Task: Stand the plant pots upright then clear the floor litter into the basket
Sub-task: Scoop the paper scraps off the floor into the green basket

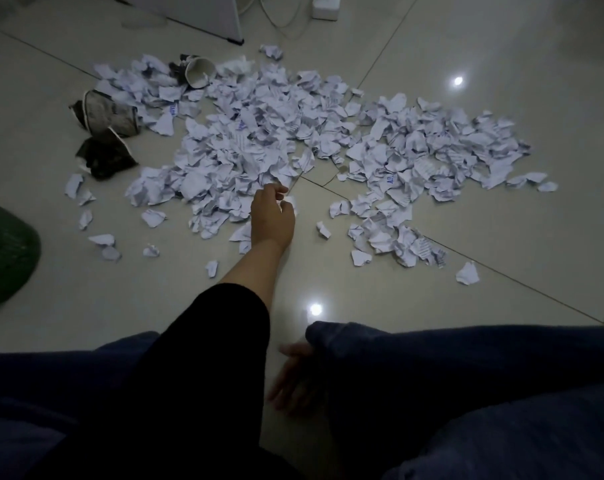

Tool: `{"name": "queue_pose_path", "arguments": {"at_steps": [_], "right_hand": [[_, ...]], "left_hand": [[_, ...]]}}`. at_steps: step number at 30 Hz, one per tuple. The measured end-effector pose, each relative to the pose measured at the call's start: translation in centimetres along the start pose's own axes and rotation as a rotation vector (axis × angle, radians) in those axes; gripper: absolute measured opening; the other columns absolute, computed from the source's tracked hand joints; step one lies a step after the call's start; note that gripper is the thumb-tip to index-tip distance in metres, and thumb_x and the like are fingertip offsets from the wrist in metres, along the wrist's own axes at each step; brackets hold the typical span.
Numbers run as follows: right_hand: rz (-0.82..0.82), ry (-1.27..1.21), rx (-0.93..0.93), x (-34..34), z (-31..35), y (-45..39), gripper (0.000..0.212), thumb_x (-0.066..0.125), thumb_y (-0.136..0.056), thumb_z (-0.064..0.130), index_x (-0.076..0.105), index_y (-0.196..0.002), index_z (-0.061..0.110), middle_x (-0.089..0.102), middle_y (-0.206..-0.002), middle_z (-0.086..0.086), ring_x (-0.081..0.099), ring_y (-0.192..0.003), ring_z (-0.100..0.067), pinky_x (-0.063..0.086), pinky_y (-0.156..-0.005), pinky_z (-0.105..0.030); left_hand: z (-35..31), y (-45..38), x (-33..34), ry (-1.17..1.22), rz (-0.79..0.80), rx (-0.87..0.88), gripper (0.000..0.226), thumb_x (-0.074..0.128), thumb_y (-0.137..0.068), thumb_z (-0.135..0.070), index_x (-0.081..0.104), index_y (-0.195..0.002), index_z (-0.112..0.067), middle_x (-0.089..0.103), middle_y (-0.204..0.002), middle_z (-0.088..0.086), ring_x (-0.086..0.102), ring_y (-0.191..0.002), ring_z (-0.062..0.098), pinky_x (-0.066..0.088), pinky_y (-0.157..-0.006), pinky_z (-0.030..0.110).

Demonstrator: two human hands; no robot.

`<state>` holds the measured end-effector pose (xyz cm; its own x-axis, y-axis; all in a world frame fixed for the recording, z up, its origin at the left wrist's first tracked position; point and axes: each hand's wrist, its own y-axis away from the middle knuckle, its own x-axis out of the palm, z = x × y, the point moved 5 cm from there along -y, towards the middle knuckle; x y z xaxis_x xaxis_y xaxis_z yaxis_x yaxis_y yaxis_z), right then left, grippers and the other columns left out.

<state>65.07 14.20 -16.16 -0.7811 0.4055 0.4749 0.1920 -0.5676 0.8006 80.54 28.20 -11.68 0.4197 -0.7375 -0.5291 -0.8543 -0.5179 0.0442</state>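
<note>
Paper scrap (291, 202) pinched in left hand (271, 220); right hand (295, 382) slack, empty, well apart.

Dim overall; ceiling-light glare spots on glossy floor (466, 237); edges dark.

Hidden, cropped and blurred parts of the floor scene

The green basket (2, 251) is cut off by the left edge, only a rounded part showing. The right hand (295, 382) is dim and blurred, partly tucked behind a dark blue trouser leg (432, 375). The left hand (272, 216) pinches a paper scrap (291, 202) mostly covered by its fingers (286, 206). Print on the litter (293, 133) is too small to read. A white cabinet (203, 12) and cables (279, 15) run off the top edge.
</note>
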Motion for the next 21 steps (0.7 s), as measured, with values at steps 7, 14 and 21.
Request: {"name": "queue_pose_path", "arguments": {"at_steps": [7, 14, 21], "right_hand": [[-0.166, -0.104, -0.131, -2.6, 0.9, -0.5, 0.053, 0.045, -0.101, 0.042, 0.059, -0.128, 0.000, 0.071, -0.089, -0.012, 0.061, -0.062, -0.009, 0.048, -0.058, -0.018], [-1.270, 0.146, -0.980, -12.6, 2.9, 13.0, 0.024, 0.047, -0.096, 0.006, 0.066, -0.110, 0.014, 0.067, -0.114, -0.002, 0.064, -0.098, -0.014, 0.051, -0.082, -0.027], [-1.940, 0.071, -0.463, -19.7, -6.1, 17.2, 0.049, 0.046, -0.098, 0.022, 0.035, -0.145, 0.025, 0.018, -0.162, -0.001, 0.012, -0.150, -0.017, -0.003, -0.123, -0.044]], "left_hand": [[-1.1, -0.1, 1.3, 0.042, 0.053, 0.006, 0.023, 0.046, -0.088, -0.005, 0.056, -0.107, -0.014, 0.052, -0.110, 0.005, 0.053, -0.100, 0.022, 0.047, -0.090, 0.037], [-1.8, 0.9, 2.5, 0.000, 0.074, 0.041, 0.025, 0.045, -0.090, -0.006, 0.056, -0.111, -0.012, 0.053, -0.111, 0.006, 0.050, -0.105, 0.022, 0.043, -0.090, 0.032], [-1.3, 6.0, 5.6, -0.192, 0.130, 0.229, 0.049, 0.059, -0.087, -0.023, 0.044, -0.132, -0.010, 0.044, -0.134, 0.010, 0.039, -0.126, 0.024, 0.033, -0.105, 0.031]]}}
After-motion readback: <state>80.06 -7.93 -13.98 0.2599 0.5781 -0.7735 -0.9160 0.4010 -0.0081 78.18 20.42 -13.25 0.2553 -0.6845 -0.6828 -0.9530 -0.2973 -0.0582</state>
